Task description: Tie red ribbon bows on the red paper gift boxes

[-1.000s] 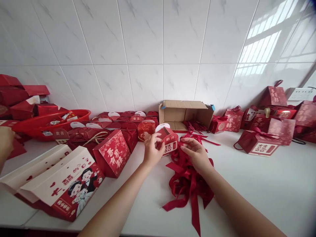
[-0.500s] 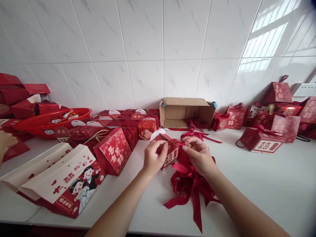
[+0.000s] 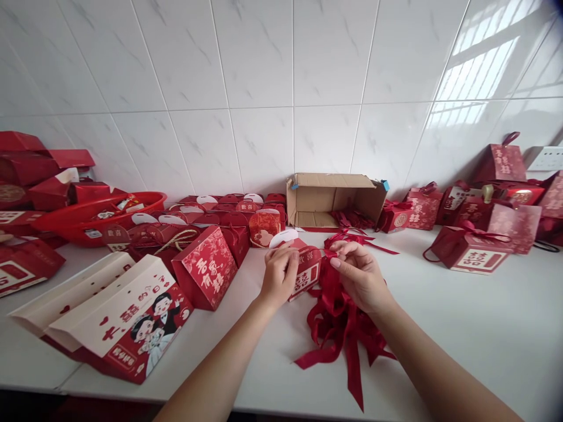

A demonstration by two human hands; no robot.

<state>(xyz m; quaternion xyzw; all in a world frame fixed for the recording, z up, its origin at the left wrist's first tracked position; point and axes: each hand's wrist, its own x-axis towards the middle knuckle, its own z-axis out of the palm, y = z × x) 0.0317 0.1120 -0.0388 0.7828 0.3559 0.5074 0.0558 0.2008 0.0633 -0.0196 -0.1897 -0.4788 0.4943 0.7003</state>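
Note:
A small red gift box (image 3: 307,271) with a pale double-happiness panel stands on the table in front of me. My left hand (image 3: 280,272) is closed at its left side, the curled fingers against its upper part and hiding some of it. Between thumb and fingertips, my right hand (image 3: 363,275) pinches a red ribbon (image 3: 332,253) just right of the box's top. Below and beside that hand lies a loose heap of red satin ribbons (image 3: 338,328), their ends trailing toward the table's front edge.
Large cream-and-red boxes (image 3: 127,316) and a red slanted box (image 3: 206,266) stand left. Behind are rows of red boxes (image 3: 229,220), a red basin (image 3: 65,225) and an open cardboard carton (image 3: 336,202) holding ribbons. Ribboned boxes (image 3: 470,249) crowd the right.
My left fingers have curled in more at the box, and my right hand has drawn slightly right with the ribbon. At the far left, a red box has come into view.

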